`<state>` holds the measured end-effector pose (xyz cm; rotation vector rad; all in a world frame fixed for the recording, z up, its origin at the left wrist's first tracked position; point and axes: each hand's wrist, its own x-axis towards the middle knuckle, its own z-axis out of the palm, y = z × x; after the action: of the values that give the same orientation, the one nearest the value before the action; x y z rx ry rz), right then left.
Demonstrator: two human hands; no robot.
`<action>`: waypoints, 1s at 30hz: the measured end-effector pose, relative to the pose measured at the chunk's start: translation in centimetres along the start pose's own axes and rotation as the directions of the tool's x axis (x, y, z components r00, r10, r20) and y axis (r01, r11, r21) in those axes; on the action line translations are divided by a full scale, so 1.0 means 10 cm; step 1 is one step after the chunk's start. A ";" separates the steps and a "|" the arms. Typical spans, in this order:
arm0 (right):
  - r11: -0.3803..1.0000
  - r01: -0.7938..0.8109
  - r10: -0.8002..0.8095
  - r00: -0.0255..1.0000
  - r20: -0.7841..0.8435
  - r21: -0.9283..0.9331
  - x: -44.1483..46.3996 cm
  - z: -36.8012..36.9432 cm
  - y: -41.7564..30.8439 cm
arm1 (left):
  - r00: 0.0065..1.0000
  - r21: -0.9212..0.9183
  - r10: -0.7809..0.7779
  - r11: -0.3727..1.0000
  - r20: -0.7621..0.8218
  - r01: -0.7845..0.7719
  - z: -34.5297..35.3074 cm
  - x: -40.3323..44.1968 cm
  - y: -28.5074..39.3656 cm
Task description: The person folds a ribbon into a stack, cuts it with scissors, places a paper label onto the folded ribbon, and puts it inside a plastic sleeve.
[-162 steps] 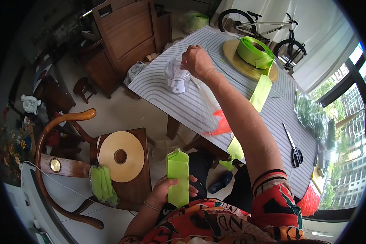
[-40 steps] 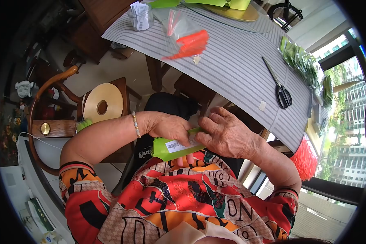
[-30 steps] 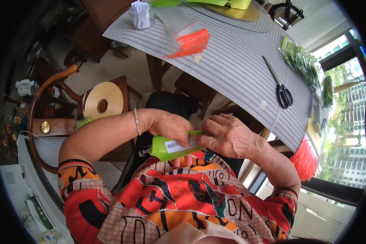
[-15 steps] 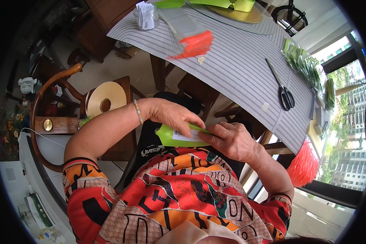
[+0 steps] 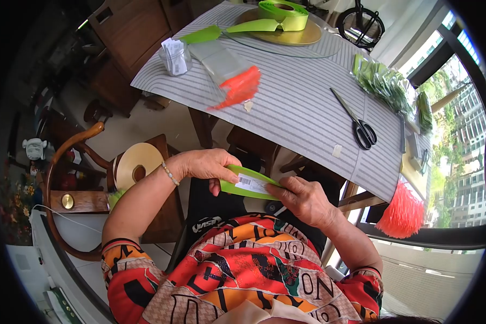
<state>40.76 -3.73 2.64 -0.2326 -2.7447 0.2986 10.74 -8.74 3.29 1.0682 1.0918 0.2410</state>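
Note:
My left hand point(image 5: 209, 165), with a beaded bracelet at the wrist, grips one end of a bright green ribbon piece point(image 5: 229, 188). My right hand point(image 5: 308, 201) pinches its other end between thumb and fingers. On the ribbon's upper face lies a white barcode label point(image 5: 249, 182), its right end partly under my right fingers. The ribbon is held over my lap, near the table edge, and bows slightly between the hands. Parts of both ends are hidden by my fingers.
Black scissors point(image 5: 364, 133) lie on the striped tablecloth point(image 5: 299, 92). Beyond are clear plastic sleeves point(image 5: 216, 60), red-orange strands point(image 5: 240, 87), a jar of labels point(image 5: 175, 58), a green ribbon roll point(image 5: 292, 20) and wrapped green pieces point(image 5: 383, 81). A tan roll point(image 5: 125, 168) sits on a chair.
The view has shifted, showing more of the table's far side. My left fingers have moved off the label to the ribbon's left end, so its barcode shows. My right hand keeps its pinch.

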 end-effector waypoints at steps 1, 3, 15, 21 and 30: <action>1.000 -0.014 0.014 1.000 -0.017 -0.001 0.01 -0.04 0.01 | 0.998 0.028 0.012 1.000 -0.069 -0.011 0.00 -0.03 0.04; 1.000 -0.025 0.025 0.999 -0.037 -0.014 0.00 -0.05 0.06 | 0.996 0.017 0.036 0.999 -0.083 -0.035 -0.05 -0.02 0.06; 0.984 -0.178 0.172 0.967 -0.185 -0.014 0.38 -0.10 0.41 | 0.924 0.039 0.194 0.981 -0.329 -0.192 -0.64 0.02 0.47; 0.974 -0.225 0.225 0.931 -0.286 0.034 0.50 -0.14 0.64 | 0.854 -0.032 0.382 0.908 -0.352 -0.419 -0.96 0.03 0.50; 0.972 -0.184 0.221 0.929 -0.297 0.149 0.54 -0.07 0.68 | 0.744 -0.125 0.470 0.801 -0.475 -0.586 -0.83 0.11 0.24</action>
<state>36.85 4.02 3.51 -0.4901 -2.3832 0.4391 5.33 -1.99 4.17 1.0883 1.0653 1.1067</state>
